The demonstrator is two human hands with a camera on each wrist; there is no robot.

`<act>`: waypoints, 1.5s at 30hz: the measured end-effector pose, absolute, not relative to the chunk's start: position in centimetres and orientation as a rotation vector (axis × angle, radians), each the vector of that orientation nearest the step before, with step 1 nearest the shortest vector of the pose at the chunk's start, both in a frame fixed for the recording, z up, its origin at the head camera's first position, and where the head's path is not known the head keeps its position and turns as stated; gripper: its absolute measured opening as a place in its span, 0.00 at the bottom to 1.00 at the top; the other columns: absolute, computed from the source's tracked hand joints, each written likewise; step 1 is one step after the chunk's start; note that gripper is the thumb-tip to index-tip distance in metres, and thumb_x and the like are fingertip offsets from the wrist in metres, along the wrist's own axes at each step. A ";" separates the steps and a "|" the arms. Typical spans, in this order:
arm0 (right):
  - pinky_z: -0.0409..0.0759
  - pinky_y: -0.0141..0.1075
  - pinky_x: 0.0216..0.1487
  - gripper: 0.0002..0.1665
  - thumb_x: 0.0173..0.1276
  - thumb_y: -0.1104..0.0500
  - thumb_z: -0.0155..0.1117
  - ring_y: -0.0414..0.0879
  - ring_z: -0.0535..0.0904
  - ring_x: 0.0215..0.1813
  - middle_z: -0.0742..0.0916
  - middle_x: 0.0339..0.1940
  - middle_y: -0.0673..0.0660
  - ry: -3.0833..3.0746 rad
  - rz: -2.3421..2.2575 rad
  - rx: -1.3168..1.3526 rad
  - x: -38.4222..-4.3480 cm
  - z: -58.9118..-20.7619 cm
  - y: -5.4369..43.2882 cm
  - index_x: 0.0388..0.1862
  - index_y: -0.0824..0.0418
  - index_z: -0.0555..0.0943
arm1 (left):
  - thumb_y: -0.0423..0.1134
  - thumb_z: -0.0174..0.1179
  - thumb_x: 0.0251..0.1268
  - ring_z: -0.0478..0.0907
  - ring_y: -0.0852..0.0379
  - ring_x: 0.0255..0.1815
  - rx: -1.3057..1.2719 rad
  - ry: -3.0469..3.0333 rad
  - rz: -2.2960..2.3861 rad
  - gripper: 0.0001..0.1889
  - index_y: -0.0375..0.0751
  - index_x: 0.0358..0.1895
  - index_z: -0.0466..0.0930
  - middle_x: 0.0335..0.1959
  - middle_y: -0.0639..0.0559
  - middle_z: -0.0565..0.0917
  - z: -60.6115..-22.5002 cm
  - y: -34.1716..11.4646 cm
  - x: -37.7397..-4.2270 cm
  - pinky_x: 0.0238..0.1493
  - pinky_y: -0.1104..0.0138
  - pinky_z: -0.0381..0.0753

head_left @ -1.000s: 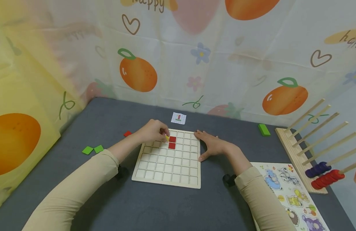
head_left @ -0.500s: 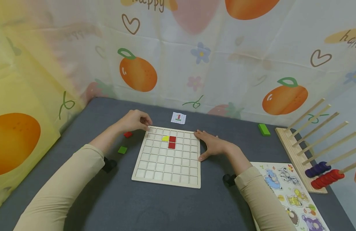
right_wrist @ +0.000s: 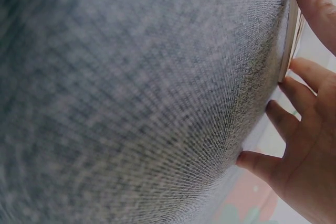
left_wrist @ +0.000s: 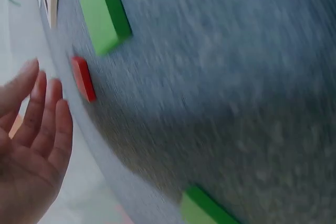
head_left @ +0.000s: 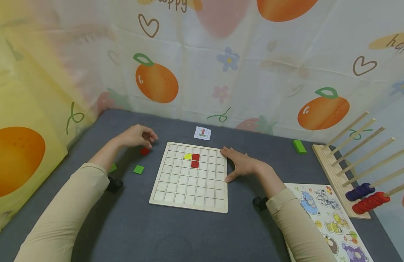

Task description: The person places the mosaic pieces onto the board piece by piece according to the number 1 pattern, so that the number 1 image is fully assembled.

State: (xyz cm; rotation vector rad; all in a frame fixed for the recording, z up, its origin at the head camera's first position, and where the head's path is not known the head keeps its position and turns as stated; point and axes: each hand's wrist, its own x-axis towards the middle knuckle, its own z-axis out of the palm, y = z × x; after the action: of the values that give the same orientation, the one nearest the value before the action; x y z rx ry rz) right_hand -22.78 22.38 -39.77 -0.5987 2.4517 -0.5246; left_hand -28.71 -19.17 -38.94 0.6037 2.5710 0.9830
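Note:
A square wooden grid board [head_left: 182,198] lies mid-table, with two red tiles [head_left: 195,161] stacked in one column and a yellow piece [head_left: 187,156] in the cell to their left. My left hand [head_left: 136,136] hovers left of the board, over a loose red tile [head_left: 144,150]; its fingers are loosely bent and hold nothing. In the left wrist view the red tile [left_wrist: 84,78] shows just beyond the fingertips. My right hand [head_left: 241,163] rests at the board's right edge, thumb and fingers spread; in the right wrist view the fingers [right_wrist: 299,95] touch the board's corner.
Two green tiles lie left of the board, one in the open [head_left: 139,169] and one half behind the left forearm [head_left: 113,167]. A small pattern card [head_left: 202,133] sits beyond the board. To the right are a green block [head_left: 299,147], an animal puzzle [head_left: 319,218] and a peg rack [head_left: 339,178].
My left hand has left the yellow piece on the board and moved left to above the red tile. One green tile now lies nearer the board. My right hand has stayed put.

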 end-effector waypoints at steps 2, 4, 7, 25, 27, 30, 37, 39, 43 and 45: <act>0.36 0.75 0.72 0.68 0.53 0.43 0.77 0.63 0.35 0.84 0.45 0.84 0.61 2.452 -0.524 -0.599 -22.8 -39.8 22.4 0.82 0.56 0.44 | 0.28 0.65 0.59 0.80 0.46 0.51 0.611 2.509 0.995 0.20 0.31 0.56 0.80 0.51 0.36 0.83 -39.0 -19.7 -28.8 0.46 0.67 0.78; 0.36 0.75 0.72 0.68 0.54 0.43 0.77 0.63 0.35 0.84 0.45 0.84 0.61 2.451 -0.525 -0.600 -22.8 -39.8 22.4 0.82 0.56 0.44 | 0.28 0.64 0.60 0.79 0.44 0.54 0.626 2.452 0.987 0.22 0.30 0.58 0.78 0.54 0.34 0.82 -39.0 -20.2 -28.8 0.49 0.66 0.79; 0.35 0.75 0.72 0.68 0.54 0.44 0.77 0.63 0.35 0.84 0.45 0.84 0.61 2.449 -0.526 -0.599 -22.7 -39.7 22.4 0.82 0.56 0.44 | 0.28 0.64 0.60 0.77 0.42 0.57 0.620 2.378 0.971 0.24 0.29 0.61 0.75 0.59 0.33 0.79 -39.1 -20.7 -28.9 0.55 0.62 0.79; 0.36 0.74 0.73 0.68 0.54 0.44 0.77 0.63 0.35 0.84 0.45 0.84 0.60 2.460 -0.523 -0.586 -22.7 -39.4 22.4 0.82 0.56 0.44 | 0.26 0.64 0.56 0.76 0.44 0.57 0.567 2.327 0.896 0.22 0.30 0.57 0.79 0.56 0.35 0.80 -39.5 -21.6 -29.0 0.52 0.63 0.79; 0.36 0.75 0.72 0.68 0.54 0.44 0.77 0.63 0.35 0.84 0.45 0.84 0.60 2.458 -0.523 -0.586 -22.7 -39.4 22.4 0.82 0.56 0.44 | 0.26 0.65 0.55 0.76 0.46 0.55 0.561 2.325 0.895 0.21 0.30 0.55 0.80 0.53 0.36 0.81 -39.6 -21.5 -29.0 0.49 0.66 0.79; 0.35 0.75 0.72 0.68 0.54 0.45 0.77 0.62 0.35 0.84 0.45 0.84 0.60 2.456 -0.522 -0.585 -22.7 -39.4 22.4 0.82 0.56 0.44 | 0.26 0.65 0.54 0.76 0.48 0.52 0.563 2.340 0.879 0.20 0.29 0.53 0.81 0.51 0.36 0.82 -39.6 -21.4 -28.9 0.46 0.68 0.78; 0.36 0.74 0.73 0.68 0.54 0.45 0.77 0.62 0.35 0.84 0.45 0.84 0.60 2.457 -0.524 -0.584 -22.6 -39.5 22.4 0.82 0.56 0.44 | 0.26 0.67 0.52 0.75 0.50 0.46 0.579 2.377 0.842 0.18 0.29 0.49 0.81 0.44 0.39 0.82 -39.8 -20.9 -29.0 0.42 0.67 0.76; 0.36 0.74 0.73 0.68 0.54 0.45 0.77 0.62 0.35 0.84 0.45 0.84 0.60 2.457 -0.524 -0.585 -22.6 -39.5 22.4 0.82 0.56 0.44 | 0.26 0.68 0.51 0.74 0.52 0.43 0.581 2.385 0.840 0.18 0.29 0.48 0.81 0.42 0.40 0.82 -39.8 -20.8 -29.0 0.41 0.67 0.75; 0.37 0.74 0.73 0.68 0.54 0.44 0.77 0.63 0.35 0.84 0.45 0.84 0.61 2.457 -0.517 -0.595 -22.7 -39.6 22.4 0.82 0.56 0.44 | 0.26 0.69 0.50 0.71 0.55 0.39 0.589 2.399 0.844 0.15 0.30 0.44 0.80 0.37 0.44 0.80 -39.8 -20.6 -28.9 0.40 0.66 0.73; 0.37 0.74 0.73 0.68 0.54 0.44 0.77 0.63 0.35 0.84 0.45 0.84 0.61 2.457 -0.514 -0.597 -22.7 -39.6 22.4 0.82 0.56 0.44 | 0.26 0.69 0.50 0.71 0.55 0.37 0.597 2.408 0.844 0.14 0.31 0.41 0.79 0.35 0.46 0.79 -39.8 -20.4 -28.9 0.39 0.66 0.73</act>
State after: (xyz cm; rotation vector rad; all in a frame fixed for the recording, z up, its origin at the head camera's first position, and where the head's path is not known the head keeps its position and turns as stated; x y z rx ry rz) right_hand -22.69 22.42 -39.59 -0.5965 2.4567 -0.5137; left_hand -28.87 -20.43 -39.83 0.5974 2.4076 0.8443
